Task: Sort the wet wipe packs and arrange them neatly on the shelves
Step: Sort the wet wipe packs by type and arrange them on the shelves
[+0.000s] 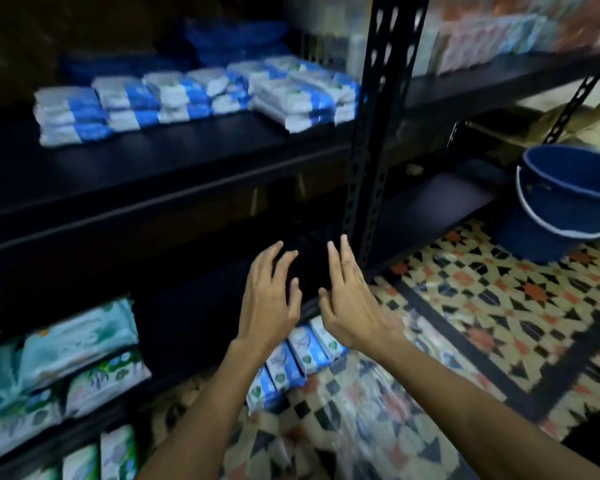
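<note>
My left hand (269, 299) and my right hand (350, 299) hover side by side with fingers spread, holding nothing, in front of the dark lower shelf (201, 320). Just below them a row of blue-and-white wipe packs (298, 362) lies on the patterned floor at the shelf's foot. Several stacks of blue-and-white wipe packs (194, 98) line the back of the upper shelf (153, 168). Teal and green wipe packs (70, 355) fill the left of the lower shelf.
A black perforated steel post (374, 133) stands right behind my hands. A blue bucket (568, 202) sits on the floor at the right. More green packs (97, 455) show at the bottom left. Pink and white packs (499, 32) fill the right-hand rack.
</note>
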